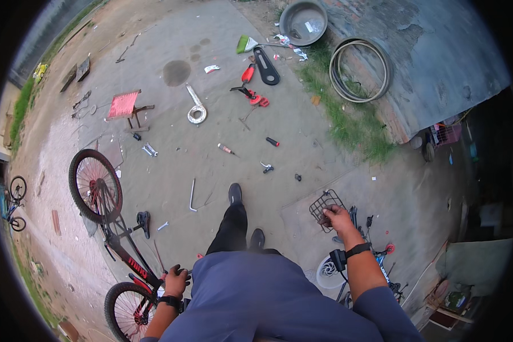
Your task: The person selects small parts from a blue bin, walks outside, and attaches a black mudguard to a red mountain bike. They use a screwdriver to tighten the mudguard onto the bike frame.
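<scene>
My right hand (337, 219), reaching out over the ground, is closed on the edge of a black wire basket (324, 199). Just beyond that forearm is a blue bicycle (385, 272), partly hidden by my arm. My left hand (177, 280) is low beside a black and red bicycle (132, 257). Its fingers are curled, and a small dark shape shows at them; what it is, I cannot make out. Whether this hand touches the bicycle is unclear. A black saddle (143, 224) shows next to the bicycle's frame.
Tools lie about ahead of my feet: a screwdriver (226, 149), wrenches (150, 150), a bent metal bar (192, 195). Farther off are a red-topped stool (123, 105), a broom (247, 44), a grey basin (303, 41) and coiled hose (337, 80). A white tub (328, 279) stands by my right arm.
</scene>
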